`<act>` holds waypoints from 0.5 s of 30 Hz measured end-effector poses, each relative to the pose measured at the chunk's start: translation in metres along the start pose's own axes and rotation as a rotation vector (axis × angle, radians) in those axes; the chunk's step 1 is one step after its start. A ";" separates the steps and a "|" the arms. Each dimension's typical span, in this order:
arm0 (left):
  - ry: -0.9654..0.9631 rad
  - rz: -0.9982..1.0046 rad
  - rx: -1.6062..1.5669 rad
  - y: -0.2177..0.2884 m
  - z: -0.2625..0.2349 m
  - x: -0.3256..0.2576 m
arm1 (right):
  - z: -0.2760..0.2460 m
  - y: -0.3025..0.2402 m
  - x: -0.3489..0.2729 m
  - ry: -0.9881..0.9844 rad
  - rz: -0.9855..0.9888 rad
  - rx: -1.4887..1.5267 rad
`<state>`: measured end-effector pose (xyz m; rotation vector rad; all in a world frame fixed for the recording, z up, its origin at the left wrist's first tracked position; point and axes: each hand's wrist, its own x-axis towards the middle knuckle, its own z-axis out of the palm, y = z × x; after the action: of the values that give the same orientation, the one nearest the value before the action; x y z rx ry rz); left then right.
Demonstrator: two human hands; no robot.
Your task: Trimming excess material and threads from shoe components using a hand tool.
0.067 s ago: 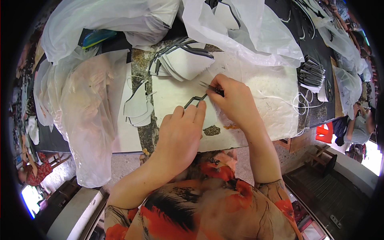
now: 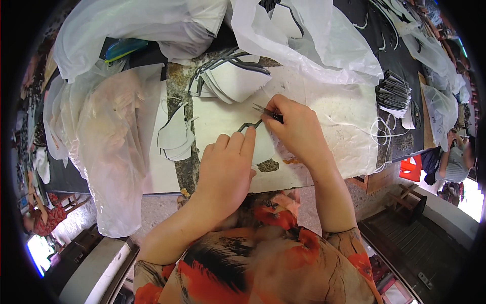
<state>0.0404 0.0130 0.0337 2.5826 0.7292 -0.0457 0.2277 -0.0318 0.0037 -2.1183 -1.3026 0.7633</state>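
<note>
My left hand point(image 2: 229, 164) lies nearly flat, fingers stretched out, pressing on a white fabric piece point(image 2: 264, 148) with dark edging. A dark trim strip point(image 2: 248, 125) runs from its fingertips toward my right hand point(image 2: 296, 124). That hand is closed round a small pair of scissors point(image 2: 259, 107), whose pointed blades stick out to the left. Its fingertips meet the strip's end; whether they pinch it I cannot tell. Beyond the hands lies a fanned stack of white pieces with dark edging point(image 2: 235, 81). A smaller stack of white pieces point(image 2: 176, 137) rests to the left.
Clear plastic bags point(image 2: 109, 142) cover the left side, and a white plastic bag point(image 2: 324, 45) spreads at the back. On the right stand a bundle of dark-edged pieces point(image 2: 394, 93) and a loose white cord point(image 2: 385, 130). Other people sit at the far sides.
My left hand has shifted slightly left and its fingers have drawn back along the strip. The right hand and scissors stay almost still.
</note>
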 end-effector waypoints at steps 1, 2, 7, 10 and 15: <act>0.005 -0.017 -0.051 -0.001 -0.001 0.000 | -0.001 0.000 0.000 0.003 0.006 -0.005; 0.009 -0.034 -0.102 -0.002 -0.001 -0.001 | -0.003 0.002 0.000 0.007 0.008 -0.003; 0.096 -0.054 -0.184 -0.004 0.010 -0.012 | -0.022 0.011 -0.003 -0.182 0.182 0.352; 0.145 -0.057 -0.216 -0.006 0.016 -0.015 | -0.031 0.009 -0.009 -0.274 0.197 0.330; 0.166 -0.071 -0.291 -0.012 0.019 -0.015 | -0.030 0.014 -0.013 -0.307 0.194 0.350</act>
<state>0.0234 0.0067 0.0136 2.3008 0.8208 0.2383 0.2523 -0.0534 0.0179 -1.9092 -1.0215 1.3365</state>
